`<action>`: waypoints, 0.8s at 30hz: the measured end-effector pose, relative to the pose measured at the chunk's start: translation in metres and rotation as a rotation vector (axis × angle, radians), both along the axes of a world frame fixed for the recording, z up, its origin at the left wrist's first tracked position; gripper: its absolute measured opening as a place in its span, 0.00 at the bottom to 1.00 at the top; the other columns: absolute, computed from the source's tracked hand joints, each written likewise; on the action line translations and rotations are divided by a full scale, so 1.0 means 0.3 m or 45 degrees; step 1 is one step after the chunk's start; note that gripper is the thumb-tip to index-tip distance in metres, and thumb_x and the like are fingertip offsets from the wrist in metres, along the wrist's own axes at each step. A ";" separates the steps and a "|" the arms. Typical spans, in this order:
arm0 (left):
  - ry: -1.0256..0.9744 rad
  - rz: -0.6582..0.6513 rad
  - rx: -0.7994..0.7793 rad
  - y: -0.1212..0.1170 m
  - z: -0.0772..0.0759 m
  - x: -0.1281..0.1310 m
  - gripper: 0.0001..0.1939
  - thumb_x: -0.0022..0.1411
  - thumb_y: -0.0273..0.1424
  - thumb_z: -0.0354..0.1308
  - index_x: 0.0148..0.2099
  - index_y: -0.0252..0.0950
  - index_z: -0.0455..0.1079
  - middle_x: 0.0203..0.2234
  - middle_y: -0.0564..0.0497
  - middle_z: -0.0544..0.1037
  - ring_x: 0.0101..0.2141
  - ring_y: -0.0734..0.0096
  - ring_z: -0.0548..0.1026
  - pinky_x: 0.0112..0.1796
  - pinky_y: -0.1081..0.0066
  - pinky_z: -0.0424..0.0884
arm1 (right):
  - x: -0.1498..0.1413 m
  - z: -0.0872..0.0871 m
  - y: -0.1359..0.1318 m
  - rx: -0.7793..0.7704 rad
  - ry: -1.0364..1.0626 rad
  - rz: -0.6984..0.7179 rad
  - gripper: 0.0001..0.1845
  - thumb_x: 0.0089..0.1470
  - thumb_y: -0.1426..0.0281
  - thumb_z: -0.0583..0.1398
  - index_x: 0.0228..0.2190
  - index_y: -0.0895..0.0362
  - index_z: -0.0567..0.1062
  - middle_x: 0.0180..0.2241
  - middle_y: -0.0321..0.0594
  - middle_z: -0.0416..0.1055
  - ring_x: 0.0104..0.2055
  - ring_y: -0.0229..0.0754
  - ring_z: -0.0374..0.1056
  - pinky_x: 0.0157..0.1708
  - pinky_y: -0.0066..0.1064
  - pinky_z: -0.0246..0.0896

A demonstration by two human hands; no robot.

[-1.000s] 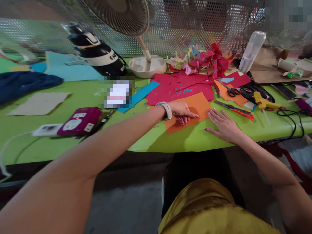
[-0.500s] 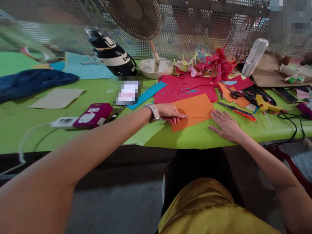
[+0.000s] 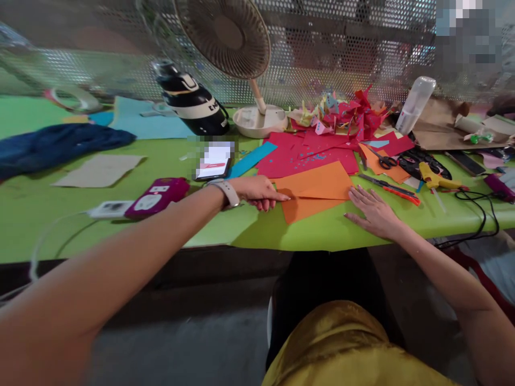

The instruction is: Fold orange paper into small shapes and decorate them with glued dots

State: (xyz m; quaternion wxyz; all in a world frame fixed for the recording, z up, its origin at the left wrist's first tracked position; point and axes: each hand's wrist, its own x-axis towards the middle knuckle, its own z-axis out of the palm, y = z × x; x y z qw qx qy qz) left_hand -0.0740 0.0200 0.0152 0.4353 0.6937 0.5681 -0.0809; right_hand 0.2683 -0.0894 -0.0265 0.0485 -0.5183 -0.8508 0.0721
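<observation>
A sheet of orange paper (image 3: 317, 179) lies folded over on the green table, its upper layer meeting the lower one along a nearly level edge. My left hand (image 3: 257, 192), with a pale watch on the wrist, is at the sheet's left end. One finger stretches to that edge while the others curl under, with nothing visible in them. My right hand (image 3: 372, 212) lies flat at the right end, fingers out and fingertips touching the orange paper. Behind the orange sheet are red papers (image 3: 287, 155) sprinkled with small blue dots. A utility knife (image 3: 396, 192) lies just beyond my right hand.
A phone (image 3: 215, 161), a purple power strip (image 3: 159, 197) and a black bottle (image 3: 197, 104) stand left. A fan (image 3: 261, 120) and a heap of folded paper pieces (image 3: 354, 115) are behind. Scissors (image 3: 386, 161) and a yellow glue gun (image 3: 436, 177) lie right.
My left hand has slid leftward along the paper's folded edge, from near its middle to its left end. My right hand stays flat in place. The camera view has shifted slightly.
</observation>
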 end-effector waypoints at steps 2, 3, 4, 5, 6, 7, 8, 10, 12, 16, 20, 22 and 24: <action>-0.152 0.062 0.249 -0.030 0.015 0.028 0.29 0.55 0.59 0.59 0.25 0.36 0.74 0.23 0.42 0.81 0.25 0.63 0.79 0.30 0.65 0.75 | 0.001 -0.003 -0.002 0.009 0.014 0.011 0.41 0.66 0.46 0.44 0.69 0.58 0.54 0.71 0.46 0.47 0.74 0.51 0.40 0.72 0.50 0.37; -0.247 0.083 0.421 -0.049 0.015 0.051 0.30 0.59 0.58 0.55 0.30 0.35 0.76 0.28 0.41 0.83 0.29 0.61 0.81 0.34 0.63 0.77 | 0.000 -0.005 -0.003 0.018 0.020 0.015 0.41 0.66 0.46 0.44 0.69 0.59 0.54 0.71 0.47 0.48 0.74 0.51 0.41 0.72 0.50 0.38; -0.326 0.039 0.605 -0.068 0.009 0.077 0.29 0.63 0.56 0.51 0.36 0.35 0.77 0.35 0.40 0.84 0.35 0.60 0.82 0.40 0.62 0.78 | -0.001 -0.005 -0.004 0.026 0.025 0.016 0.41 0.66 0.46 0.45 0.69 0.59 0.55 0.70 0.47 0.48 0.74 0.51 0.41 0.72 0.50 0.38; -0.364 -0.049 0.772 -0.085 -0.002 0.105 0.30 0.65 0.55 0.49 0.44 0.34 0.78 0.43 0.40 0.83 0.43 0.58 0.81 0.46 0.60 0.76 | -0.003 -0.004 -0.006 0.031 0.028 0.016 0.41 0.66 0.46 0.45 0.69 0.59 0.55 0.70 0.48 0.49 0.74 0.51 0.42 0.72 0.50 0.38; -0.374 -0.139 0.911 -0.100 -0.019 0.134 0.31 0.67 0.54 0.45 0.51 0.35 0.76 0.49 0.41 0.81 0.50 0.57 0.79 0.52 0.59 0.73 | -0.006 -0.002 -0.008 0.030 0.028 0.015 0.41 0.66 0.46 0.45 0.69 0.59 0.56 0.70 0.48 0.49 0.73 0.51 0.42 0.72 0.50 0.39; -0.373 -0.292 1.011 -0.111 -0.039 0.161 0.33 0.69 0.54 0.41 0.57 0.35 0.73 0.55 0.41 0.78 0.56 0.57 0.75 0.57 0.59 0.69 | -0.009 0.001 -0.010 0.022 0.023 0.013 0.42 0.66 0.45 0.45 0.69 0.60 0.56 0.70 0.48 0.49 0.73 0.51 0.42 0.71 0.50 0.39; -0.368 -0.440 1.074 -0.118 -0.061 0.185 0.35 0.70 0.54 0.39 0.61 0.35 0.70 0.60 0.41 0.73 0.61 0.57 0.69 0.61 0.57 0.64 | -0.012 0.004 -0.013 0.010 0.016 0.010 0.42 0.65 0.45 0.46 0.69 0.61 0.56 0.70 0.49 0.48 0.74 0.51 0.42 0.71 0.50 0.39; -0.298 -0.654 1.069 -0.121 -0.103 0.221 0.33 0.72 0.52 0.36 0.68 0.40 0.62 0.68 0.45 0.61 0.68 0.59 0.57 0.65 0.56 0.56 | -0.017 0.011 -0.016 -0.016 0.006 0.002 0.44 0.65 0.45 0.45 0.68 0.63 0.56 0.70 0.50 0.48 0.74 0.52 0.42 0.71 0.51 0.39; -0.205 -0.772 1.043 -0.115 -0.136 0.239 0.33 0.73 0.51 0.36 0.71 0.41 0.56 0.71 0.46 0.54 0.70 0.60 0.51 0.67 0.54 0.50 | -0.019 0.017 -0.017 -0.022 0.010 -0.012 0.44 0.65 0.45 0.46 0.68 0.65 0.57 0.70 0.51 0.49 0.73 0.53 0.43 0.71 0.51 0.40; -0.098 -0.808 0.991 -0.099 -0.175 0.245 0.32 0.75 0.49 0.36 0.72 0.40 0.53 0.72 0.44 0.50 0.71 0.61 0.48 0.68 0.53 0.46 | -0.020 0.023 0.002 0.090 0.093 -0.046 0.40 0.65 0.47 0.49 0.65 0.62 0.63 0.68 0.54 0.56 0.72 0.54 0.47 0.70 0.51 0.44; -0.102 -0.780 1.016 -0.097 -0.188 0.246 0.28 0.76 0.44 0.37 0.71 0.42 0.56 0.71 0.46 0.54 0.70 0.62 0.51 0.68 0.54 0.47 | -0.041 0.041 0.038 0.282 0.234 -0.035 0.29 0.66 0.53 0.54 0.57 0.60 0.73 0.62 0.55 0.67 0.66 0.54 0.61 0.65 0.50 0.55; -0.111 -0.762 1.040 -0.101 -0.184 0.247 0.27 0.76 0.42 0.38 0.70 0.40 0.57 0.70 0.44 0.57 0.69 0.60 0.54 0.67 0.54 0.49 | -0.059 0.055 0.050 0.337 0.288 -0.058 0.21 0.66 0.58 0.56 0.50 0.59 0.76 0.53 0.53 0.75 0.57 0.52 0.69 0.59 0.47 0.62; -0.141 -0.743 1.075 -0.106 -0.174 0.245 0.27 0.76 0.40 0.38 0.71 0.38 0.56 0.70 0.43 0.57 0.69 0.59 0.55 0.67 0.53 0.51 | -0.073 0.070 0.057 0.333 0.321 -0.126 0.14 0.65 0.61 0.57 0.42 0.57 0.78 0.43 0.48 0.78 0.47 0.48 0.72 0.49 0.41 0.66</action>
